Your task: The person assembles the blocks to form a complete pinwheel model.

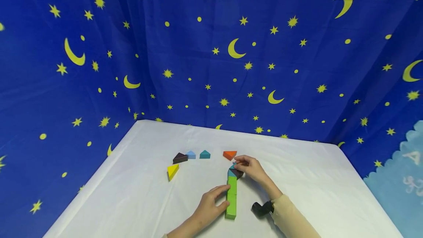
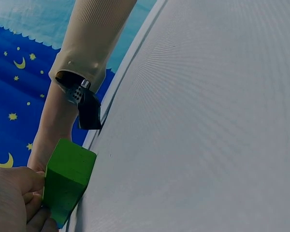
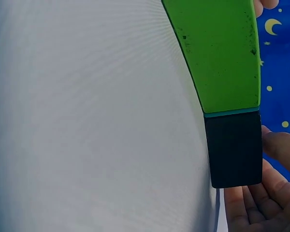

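Two long green blocks (image 1: 231,205) lie end to end in a row on the table. At their far end sit a blue triangular block (image 1: 230,173) and a black triangular block (image 1: 237,173), the latter filling the right wrist view's lower part as a dark face (image 3: 234,150). My left hand (image 1: 211,203) is on the row's left side, index fingertip and thumb touching the green blocks. With thumb and fingers my right hand (image 1: 252,168) pinches a blue triangular block (image 1: 232,165) at the row's far tip, mostly hidden by the fingers. An orange triangular block (image 1: 229,155) lies just beyond.
Farther left on the white table (image 1: 142,194) lie a yellow triangular block (image 1: 172,172), a black one (image 1: 180,158), a light blue one (image 1: 190,154) and a teal one (image 1: 205,154). A black wrist device (image 1: 262,209) hangs at the right sleeve. Blue star-patterned cloth (image 1: 198,47) surrounds the table.
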`<state>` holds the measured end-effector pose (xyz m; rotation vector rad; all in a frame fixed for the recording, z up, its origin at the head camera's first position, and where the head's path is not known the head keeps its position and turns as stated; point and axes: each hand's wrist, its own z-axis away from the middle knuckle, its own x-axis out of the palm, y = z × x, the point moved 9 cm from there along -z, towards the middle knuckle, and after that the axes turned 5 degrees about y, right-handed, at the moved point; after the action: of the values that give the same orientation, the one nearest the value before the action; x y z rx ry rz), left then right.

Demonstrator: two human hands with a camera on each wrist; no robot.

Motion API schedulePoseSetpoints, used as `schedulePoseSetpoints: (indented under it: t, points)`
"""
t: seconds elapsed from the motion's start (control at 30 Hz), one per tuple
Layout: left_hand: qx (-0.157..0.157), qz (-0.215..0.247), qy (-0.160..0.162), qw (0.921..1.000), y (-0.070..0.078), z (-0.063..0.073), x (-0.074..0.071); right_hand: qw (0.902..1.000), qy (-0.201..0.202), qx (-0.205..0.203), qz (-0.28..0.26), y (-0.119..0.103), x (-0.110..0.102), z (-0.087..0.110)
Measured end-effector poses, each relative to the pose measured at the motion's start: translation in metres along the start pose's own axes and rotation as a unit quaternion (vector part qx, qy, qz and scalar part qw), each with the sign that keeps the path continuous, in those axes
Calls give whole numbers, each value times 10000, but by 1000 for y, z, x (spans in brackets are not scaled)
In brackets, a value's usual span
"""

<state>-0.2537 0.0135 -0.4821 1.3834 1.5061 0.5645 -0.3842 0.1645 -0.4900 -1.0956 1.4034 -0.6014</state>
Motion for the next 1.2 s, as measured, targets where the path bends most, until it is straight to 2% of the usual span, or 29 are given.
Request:
schedulePoseSetpoints:
  t: [0.33,0.87,0.93,1.03,1.17,1.2]
  points:
    - [-140,78,-83,9998,-3,1,1,9999,5,166,36,1,2,2]
    - [150,-66,-47,9999,-4,1,1,9993,84,218,277,7,0,0]
    - [227,-93,-24,9997,-3,1,1,9994,96,220,262,4,0,1]
    - [274,-96,-4,9996,-3,1,1,9997,60,105,230,-14,-2,6]
    - [189,-55,-23,9998,-4,1,1,9997,-17,86,233,-37,-4,15]
    - [169,-42,-28,9998,-4,1,1,9997,-17,133,211,-36,-4,14]
